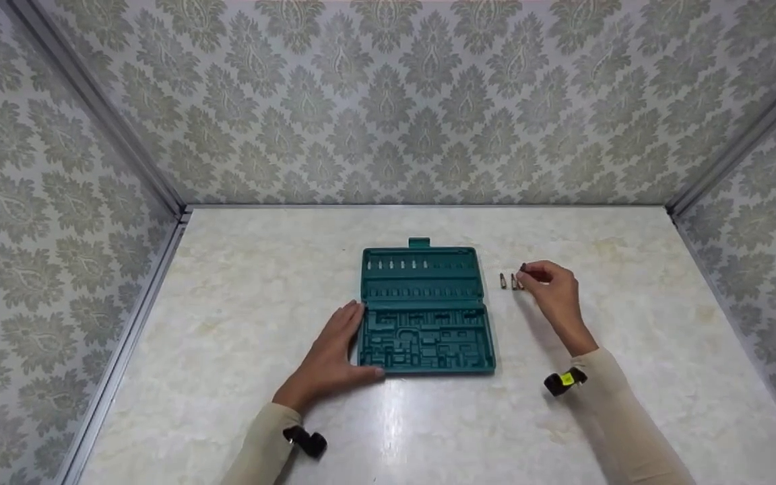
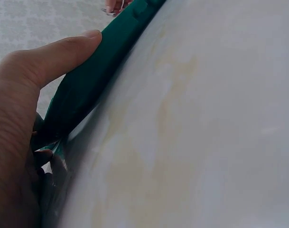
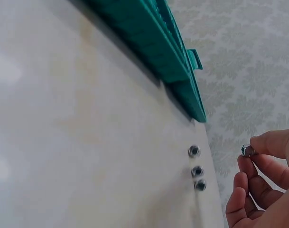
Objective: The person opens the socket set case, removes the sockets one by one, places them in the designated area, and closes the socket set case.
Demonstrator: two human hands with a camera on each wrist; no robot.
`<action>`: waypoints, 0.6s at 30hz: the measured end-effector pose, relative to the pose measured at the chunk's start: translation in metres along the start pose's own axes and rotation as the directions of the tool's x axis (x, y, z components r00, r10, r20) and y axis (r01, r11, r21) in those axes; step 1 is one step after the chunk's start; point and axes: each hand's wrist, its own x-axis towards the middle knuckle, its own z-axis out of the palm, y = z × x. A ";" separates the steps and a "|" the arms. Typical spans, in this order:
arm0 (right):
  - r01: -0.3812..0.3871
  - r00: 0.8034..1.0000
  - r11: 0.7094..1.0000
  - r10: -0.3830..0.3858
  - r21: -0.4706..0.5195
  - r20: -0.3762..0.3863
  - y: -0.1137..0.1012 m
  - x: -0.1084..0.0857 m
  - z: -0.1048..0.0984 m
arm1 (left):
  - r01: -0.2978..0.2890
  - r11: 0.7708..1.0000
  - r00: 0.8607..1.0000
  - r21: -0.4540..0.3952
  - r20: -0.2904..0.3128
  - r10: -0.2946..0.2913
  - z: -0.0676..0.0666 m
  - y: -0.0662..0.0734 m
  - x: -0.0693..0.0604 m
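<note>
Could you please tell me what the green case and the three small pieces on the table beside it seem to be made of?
The green case looks like molded plastic with a satin finish: even color, formed recesses. The three small pieces look like shiny metal, judging by silvery rims; which metal is unclear.

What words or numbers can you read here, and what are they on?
None that I can read.
Yellow sticker on the black wrist device: too small to tell whether anything is written.
Green case: no readable words or numbers.
Small metal pieces on the table: any markings are too small to read.
</note>
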 end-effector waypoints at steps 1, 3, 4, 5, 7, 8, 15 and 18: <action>-0.008 1.000 1.000 0.008 -0.006 -0.005 0.003 0.000 -0.002 | 0.000 1.000 1.000 0.001 0.000 0.000 0.000 0.000 0.000; -0.020 1.000 1.000 0.020 -0.007 -0.012 0.008 -0.002 -0.005 | -0.002 1.000 1.000 0.001 -0.001 0.002 0.000 -0.001 0.001; -0.025 1.000 1.000 0.024 -0.009 -0.015 0.011 -0.003 -0.007 | -0.004 1.000 1.000 0.002 -0.003 0.004 0.000 -0.001 0.001; -0.029 0.999 1.000 0.029 -0.007 -0.017 0.013 -0.004 -0.009 | -0.004 1.000 1.000 0.002 -0.003 0.004 0.001 -0.001 0.001; -0.035 0.999 0.999 0.035 -0.002 -0.023 0.017 -0.006 -0.012 | -0.006 1.000 1.000 0.006 0.000 0.006 0.001 -0.001 0.001; -0.038 0.999 0.999 0.038 -0.001 -0.030 0.019 -0.006 -0.013 | -0.011 1.000 1.000 0.008 0.000 0.011 0.001 -0.001 0.001; -0.050 0.997 0.998 0.047 -0.044 -0.065 0.031 -0.008 -0.012 | -0.009 1.000 1.000 0.005 0.004 0.009 0.000 -0.001 0.001; -0.056 0.996 0.996 0.052 -0.063 -0.073 0.035 -0.008 -0.009 | -0.006 1.000 1.000 0.007 0.006 0.006 0.000 0.000 0.001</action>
